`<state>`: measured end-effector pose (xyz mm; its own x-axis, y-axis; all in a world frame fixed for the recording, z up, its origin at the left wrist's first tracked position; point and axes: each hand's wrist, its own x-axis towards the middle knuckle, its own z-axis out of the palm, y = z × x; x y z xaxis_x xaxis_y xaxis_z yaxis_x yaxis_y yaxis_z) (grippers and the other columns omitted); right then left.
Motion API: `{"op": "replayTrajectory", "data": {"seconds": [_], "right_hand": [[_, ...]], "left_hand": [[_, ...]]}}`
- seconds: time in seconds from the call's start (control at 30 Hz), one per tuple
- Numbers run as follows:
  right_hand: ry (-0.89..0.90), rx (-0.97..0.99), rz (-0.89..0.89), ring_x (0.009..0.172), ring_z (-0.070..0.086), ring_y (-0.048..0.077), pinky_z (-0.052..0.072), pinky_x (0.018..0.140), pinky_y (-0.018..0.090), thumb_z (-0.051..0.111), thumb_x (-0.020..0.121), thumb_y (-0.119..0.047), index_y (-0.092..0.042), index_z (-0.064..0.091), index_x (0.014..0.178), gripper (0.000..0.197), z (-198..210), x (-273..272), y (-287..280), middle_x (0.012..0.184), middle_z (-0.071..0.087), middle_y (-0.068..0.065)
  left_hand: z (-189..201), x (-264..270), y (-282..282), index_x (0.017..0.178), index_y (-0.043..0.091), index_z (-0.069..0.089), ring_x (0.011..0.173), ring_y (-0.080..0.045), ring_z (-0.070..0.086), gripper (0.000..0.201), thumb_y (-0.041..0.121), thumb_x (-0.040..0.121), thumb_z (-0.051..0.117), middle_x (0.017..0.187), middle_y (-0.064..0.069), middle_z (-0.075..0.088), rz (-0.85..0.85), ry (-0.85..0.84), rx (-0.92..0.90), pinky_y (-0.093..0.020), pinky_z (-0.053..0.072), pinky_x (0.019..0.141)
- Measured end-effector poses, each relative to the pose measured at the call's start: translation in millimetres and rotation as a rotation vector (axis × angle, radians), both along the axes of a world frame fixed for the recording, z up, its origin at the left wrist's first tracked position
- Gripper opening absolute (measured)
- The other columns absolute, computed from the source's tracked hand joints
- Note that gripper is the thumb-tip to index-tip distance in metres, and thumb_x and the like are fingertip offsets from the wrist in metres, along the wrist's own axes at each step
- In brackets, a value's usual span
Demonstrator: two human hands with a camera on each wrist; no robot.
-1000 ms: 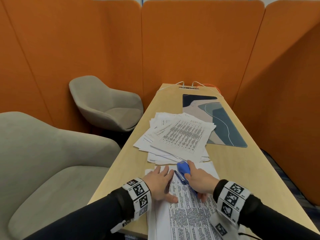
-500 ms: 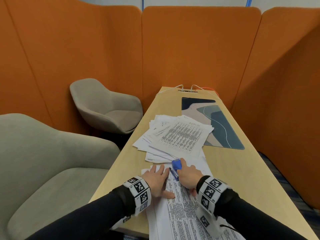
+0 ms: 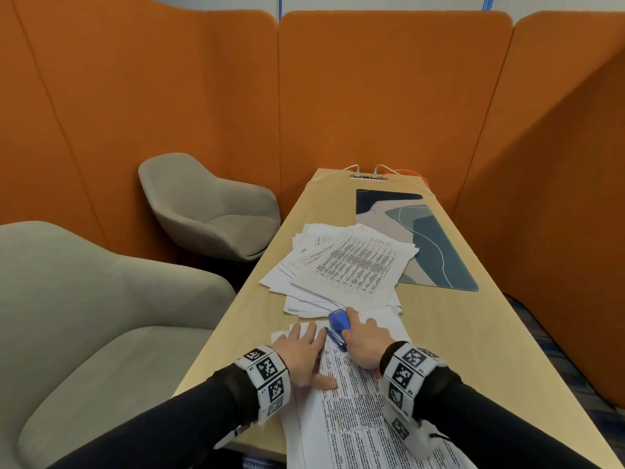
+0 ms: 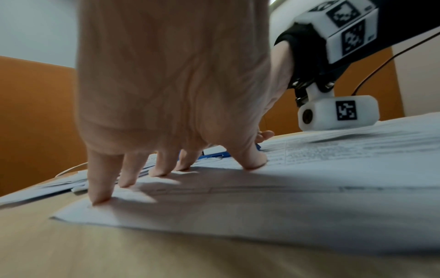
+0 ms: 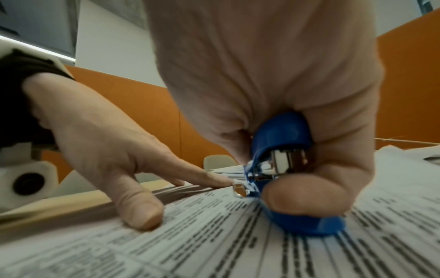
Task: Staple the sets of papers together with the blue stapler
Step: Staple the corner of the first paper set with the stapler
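Observation:
A printed set of papers (image 3: 355,411) lies at the near end of the wooden table (image 3: 456,333). My left hand (image 3: 302,353) presses flat on its top left part, fingers spread (image 4: 166,165). My right hand (image 3: 367,340) grips the blue stapler (image 3: 338,324), which sits on the set's top edge beside the left hand's fingers. In the right wrist view the stapler (image 5: 283,150) is held between thumb and fingers, its base on the paper (image 5: 214,244) and its metal mouth slightly apart. A loose pile of printed sheets (image 3: 345,269) lies just beyond.
A blue and beige desk mat (image 3: 422,238) lies at the far right of the table, with a socket strip and cables (image 3: 368,176) at the far end. Two grey chairs (image 3: 209,211) stand to the left. Orange partition walls (image 3: 372,96) enclose the booth.
My right hand has carried the stapler a little to the left, closer to the left hand's fingers at the set's top edge. The left hand stays pressed on the paper.

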<state>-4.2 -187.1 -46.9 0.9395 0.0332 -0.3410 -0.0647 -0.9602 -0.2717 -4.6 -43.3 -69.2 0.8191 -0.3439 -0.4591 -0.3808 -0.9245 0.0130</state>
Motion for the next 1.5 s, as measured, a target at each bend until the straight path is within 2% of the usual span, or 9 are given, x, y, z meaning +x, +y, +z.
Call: {"op": "replayTrajectory", "data": {"seconds": [0.27, 0.5, 0.67, 0.8, 0.93, 1.07, 1.2, 1.37, 1.5], "right_hand": [[-0.012, 0.025, 0.018, 0.128, 0.044, 0.037, 0.037, 0.103, 0.038, 0.027, 0.104, -0.029, -0.021, 0.002, 0.154, 0.057, 0.2, 11.3, -3.2, 0.151, 0.025, 0.021], [-0.071, 0.055, 0.001, 0.121, 0.052, 0.035, 0.044, 0.095, 0.036, 0.032, 0.101, -0.031, -0.013, 0.015, 0.150, 0.055, -9.1, 28.1, 15.0, 0.139, 0.046, 0.022], [-0.016, 0.141, 0.057, 0.117, 0.054, 0.031, 0.041, 0.090, 0.032, 0.030, 0.101, -0.028, -0.017, 0.021, 0.147, 0.049, 1.1, 18.0, -30.9, 0.135, 0.052, 0.018], [-0.064, 0.113, -0.020, 0.115, 0.054, 0.031, 0.043, 0.097, 0.035, 0.029, 0.102, -0.031, -0.021, 0.018, 0.149, 0.050, -6.0, -9.3, -80.5, 0.136, 0.049, 0.014], [-0.004, 0.115, -0.033, 0.116, 0.053, 0.031, 0.041, 0.099, 0.037, 0.030, 0.101, -0.037, -0.026, 0.014, 0.151, 0.053, -20.6, -21.1, -101.6, 0.137, 0.047, 0.014], [0.001, 0.116, -0.029, 0.116, 0.053, 0.033, 0.041, 0.100, 0.037, 0.032, 0.101, -0.035, -0.027, 0.013, 0.150, 0.054, -20.6, -18.3, -99.4, 0.137, 0.046, 0.016], [-0.024, 0.102, -0.055, 0.115, 0.054, 0.034, 0.042, 0.099, 0.039, 0.033, 0.099, -0.034, -0.027, 0.014, 0.151, 0.055, -19.3, -6.6, -98.9, 0.136, 0.046, 0.017], [-0.023, 0.093, -0.051, 0.114, 0.054, 0.034, 0.043, 0.097, 0.037, 0.034, 0.099, -0.031, -0.027, 0.017, 0.149, 0.053, -12.1, 0.1, -94.2, 0.135, 0.047, 0.017], [-0.032, 0.094, -0.032, 0.105, 0.058, 0.033, 0.046, 0.090, 0.037, 0.035, 0.099, -0.029, -0.025, 0.021, 0.148, 0.051, -4.4, 5.5, -92.9, 0.129, 0.051, 0.017]], "left_hand": [[2.8, -1.6, 1.0, 0.152, 0.015, -0.014, 0.148, -0.035, -0.008, 0.104, 0.069, 0.085, 0.044, 0.161, -0.007, -0.015, 0.016, 0.013, 0.009, -0.049, 0.012, 0.119], [2.9, -3.5, 2.6, 0.152, 0.013, -0.012, 0.147, -0.037, -0.006, 0.104, 0.068, 0.085, 0.045, 0.161, -0.009, -0.011, 0.001, -0.017, -0.008, -0.050, 0.013, 0.119], [8.0, -2.9, 5.4, 0.153, 0.021, -0.009, 0.148, -0.035, -0.001, 0.101, 0.068, 0.084, 0.048, 0.161, -0.008, -0.009, -0.005, 0.000, -0.005, -0.051, 0.020, 0.117], [19.4, -2.6, -0.3, 0.152, 0.025, 0.009, 0.138, -0.038, 0.025, 0.095, 0.064, 0.081, 0.058, 0.156, -0.014, 0.013, -0.056, -0.026, 0.039, -0.053, 0.032, 0.109], [30.3, 2.4, -21.2, 0.147, 0.017, 0.030, 0.145, -0.033, 0.013, 0.086, 0.056, 0.080, 0.066, 0.160, -0.010, 0.004, -0.173, -0.031, -0.008, -0.055, 0.017, 0.116], [14.3, 5.1, -47.5, 0.141, 0.016, 0.032, 0.133, -0.031, 0.031, 0.077, 0.064, 0.084, 0.054, 0.145, -0.012, 0.031, -0.147, -0.127, -0.091, -0.049, 0.040, 0.101], [3.6, 8.3, -59.3, 0.146, 0.027, 0.022, 0.135, -0.034, 0.024, 0.087, 0.075, 0.078, 0.048, 0.146, -0.012, 0.025, -0.109, -0.177, -0.069, -0.054, 0.036, 0.101], [-1.2, 16.9, -60.7, 0.134, 0.013, 0.035, 0.133, -0.029, 0.030, 0.088, 0.071, 0.073, 0.060, 0.146, -0.003, 0.032, -0.075, -0.130, -0.172, -0.054, 0.032, 0.103], [-4.3, 23.6, -59.3, 0.152, 0.014, 0.008, 0.147, -0.030, 0.007, 0.110, 0.074, 0.073, 0.056, 0.162, 0.001, 0.002, -0.072, -0.058, -0.133, -0.059, 0.018, 0.113]]}}
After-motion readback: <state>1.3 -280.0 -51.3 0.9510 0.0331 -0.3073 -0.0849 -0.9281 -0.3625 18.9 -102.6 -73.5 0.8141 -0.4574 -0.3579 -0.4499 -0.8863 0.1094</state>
